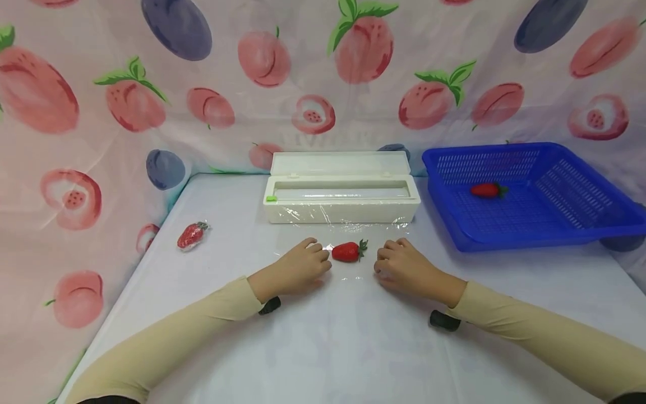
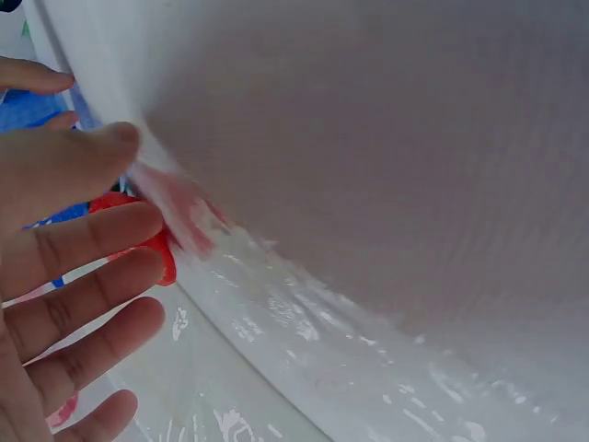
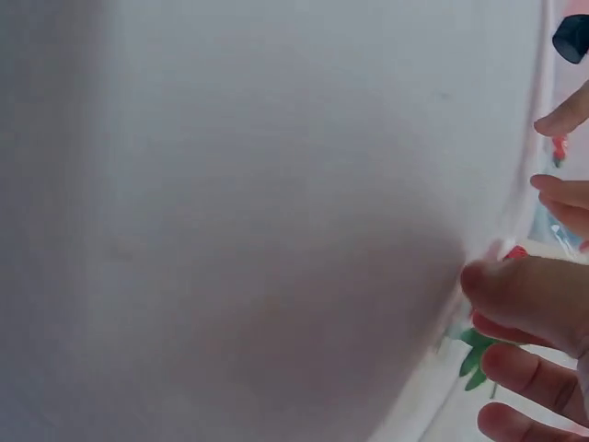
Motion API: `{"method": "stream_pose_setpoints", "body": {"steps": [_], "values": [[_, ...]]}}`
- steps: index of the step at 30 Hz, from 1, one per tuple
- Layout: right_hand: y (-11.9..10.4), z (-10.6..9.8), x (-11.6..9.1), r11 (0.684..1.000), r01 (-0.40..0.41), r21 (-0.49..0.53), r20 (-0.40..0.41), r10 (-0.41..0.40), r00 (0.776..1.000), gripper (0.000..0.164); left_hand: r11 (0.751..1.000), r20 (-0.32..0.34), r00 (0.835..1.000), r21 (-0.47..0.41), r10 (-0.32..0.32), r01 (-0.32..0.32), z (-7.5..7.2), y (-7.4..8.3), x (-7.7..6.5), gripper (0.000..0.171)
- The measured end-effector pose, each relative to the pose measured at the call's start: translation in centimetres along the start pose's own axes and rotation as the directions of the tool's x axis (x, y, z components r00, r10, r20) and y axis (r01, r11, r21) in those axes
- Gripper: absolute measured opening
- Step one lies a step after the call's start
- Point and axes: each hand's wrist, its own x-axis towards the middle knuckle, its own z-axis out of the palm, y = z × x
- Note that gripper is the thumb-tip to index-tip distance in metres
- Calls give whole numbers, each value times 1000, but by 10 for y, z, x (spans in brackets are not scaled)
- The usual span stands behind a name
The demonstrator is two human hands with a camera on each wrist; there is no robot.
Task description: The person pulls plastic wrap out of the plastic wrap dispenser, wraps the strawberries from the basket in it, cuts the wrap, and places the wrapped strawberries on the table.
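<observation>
A red strawberry (image 1: 346,252) with green leaves lies on a sheet of clear cling film (image 2: 294,318) spread over the white table. Just left of it, my left hand (image 1: 300,268) hovers close over the table, its fingers (image 2: 101,299) spread and fairly straight. On the other side, near the leaves (image 3: 477,354), my right hand (image 1: 411,269) has loosely bent fingers, with nothing seen in its grasp. Behind the strawberry stands a white cling film dispenser (image 1: 343,213), lid raised, film hanging down its front.
Off to the left lies a second strawberry (image 1: 190,236) wrapped in film. A blue plastic basket (image 1: 504,242) at the right holds another strawberry (image 1: 485,190). The dispenser has a green slider (image 1: 271,198) at its left end. A fruit-printed curtain (image 1: 363,112) hangs behind the table.
</observation>
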Motion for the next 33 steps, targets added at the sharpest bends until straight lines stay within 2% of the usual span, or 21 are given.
{"method": "stream_pose_setpoints", "body": {"steps": [4, 8, 11, 16, 26, 30, 33], "values": [[0, 5, 1, 999, 1, -34, 16, -1, 1000, 9, 1000, 7, 1000, 24, 17, -17, 2, 0, 0, 16], [1, 8, 2, 998, 7, -69, 23, -5, 1000, 8, 997, -24, 999, 64, 44, -42, 6, -1, 2, 6], [1, 11, 2, 996, 18, -88, 10, -17, 1000, 8, 995, -31, 998, 82, 51, -49, 9, -1, 4, 8], [1, 13, 3, 997, 2, -80, 4, -2, 1000, 8, 999, -39, 999, 42, 19, -17, 8, -2, 4, 9], [11, 2, 7, 993, -100, 62, -43, 103, 994, 15, 995, -133, 986, -10, -102, 102, -1, -11, 2, 9], [17, -1, 14, 981, -95, 168, -32, 102, 994, 15, 989, -153, 977, -28, -146, 144, -1, -16, 3, 8], [22, 0, 22, 959, -73, 273, 1, 76, 997, 18, 979, -158, 967, -51, -202, 196, 0, -19, 4, 8]]}}
